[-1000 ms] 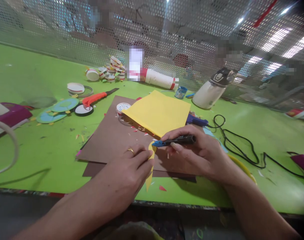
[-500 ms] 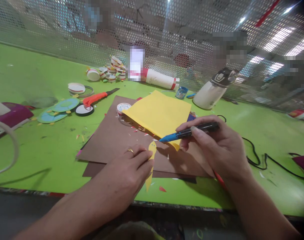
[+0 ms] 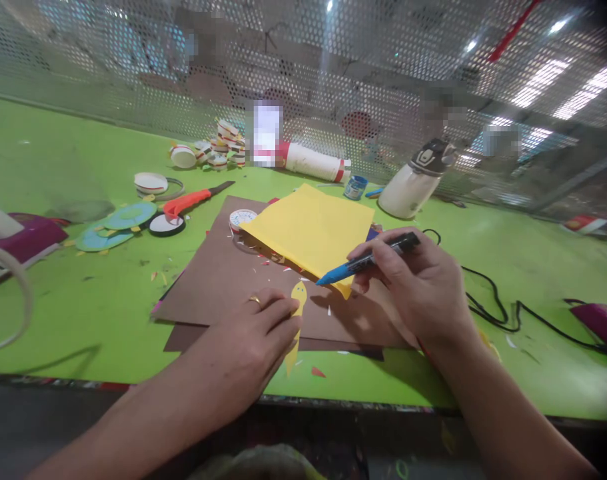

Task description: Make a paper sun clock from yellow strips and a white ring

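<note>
My left hand [image 3: 248,340] lies flat, fingers together, pressing a small yellow paper cutout [image 3: 297,300] onto a brown sheet [image 3: 218,280]. A ring shows on one finger. My right hand [image 3: 413,287] grips a marker [image 3: 366,261] with a black body and a blue tip. The tip hovers just right of the cutout's upper end, over the corner of a yellow paper sheet [image 3: 308,227] lying on the brown sheet.
The green table [image 3: 58,293] holds an orange-handled knife [image 3: 193,197], teal paper discs [image 3: 116,223], tape rolls [image 3: 218,150], a white tube [image 3: 313,162], a white bottle [image 3: 413,183], a black cable [image 3: 493,300] and magenta objects at both sides. A perforated metal screen stands behind.
My right hand lifted the marker off the cutout and drew back to the right, then tilted it so the blue tip points down-left. My left hand has stayed on the cutout.
</note>
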`<state>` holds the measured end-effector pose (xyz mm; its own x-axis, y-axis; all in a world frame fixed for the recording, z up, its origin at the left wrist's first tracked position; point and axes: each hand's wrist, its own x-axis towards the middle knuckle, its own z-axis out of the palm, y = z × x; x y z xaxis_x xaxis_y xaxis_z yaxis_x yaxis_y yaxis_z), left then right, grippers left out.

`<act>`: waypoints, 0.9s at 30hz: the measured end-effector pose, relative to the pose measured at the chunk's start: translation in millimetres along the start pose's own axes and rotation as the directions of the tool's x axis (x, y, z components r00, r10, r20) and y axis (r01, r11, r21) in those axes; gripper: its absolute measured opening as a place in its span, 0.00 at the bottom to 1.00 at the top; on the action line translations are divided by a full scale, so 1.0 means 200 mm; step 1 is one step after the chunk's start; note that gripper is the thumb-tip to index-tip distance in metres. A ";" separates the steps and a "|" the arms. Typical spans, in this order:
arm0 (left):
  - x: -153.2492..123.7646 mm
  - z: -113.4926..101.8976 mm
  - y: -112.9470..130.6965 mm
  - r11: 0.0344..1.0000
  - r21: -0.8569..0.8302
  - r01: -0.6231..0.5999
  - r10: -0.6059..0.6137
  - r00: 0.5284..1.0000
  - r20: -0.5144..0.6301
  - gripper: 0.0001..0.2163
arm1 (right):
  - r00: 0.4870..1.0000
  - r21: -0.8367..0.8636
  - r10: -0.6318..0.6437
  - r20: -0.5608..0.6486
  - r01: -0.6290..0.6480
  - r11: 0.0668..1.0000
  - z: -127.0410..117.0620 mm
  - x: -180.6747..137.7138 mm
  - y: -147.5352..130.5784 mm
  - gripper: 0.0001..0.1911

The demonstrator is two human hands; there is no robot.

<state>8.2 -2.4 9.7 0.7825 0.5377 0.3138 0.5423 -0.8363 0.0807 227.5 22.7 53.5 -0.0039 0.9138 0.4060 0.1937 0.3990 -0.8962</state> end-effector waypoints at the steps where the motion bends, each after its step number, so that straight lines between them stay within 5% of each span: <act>1: 0.00 0.00 0.00 1.000 0.001 0.001 -0.001 1.000 0.001 0.11 | 1.000 -0.006 0.004 0.018 -0.004 1.000 0.00 0.00 0.00 0.06; 27: 0.00 0.01 -0.02 1.000 -0.008 -0.023 0.023 0.998 -0.059 0.09 | 0.981 -0.201 0.040 0.191 -0.001 0.980 0.03 0.00 0.02 0.08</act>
<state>7.2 0.6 7.3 0.7752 0.5114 0.3709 0.5215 -0.8494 0.0810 221.5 24.9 49.7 -0.1838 0.9266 0.3281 0.3869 0.3750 -0.8424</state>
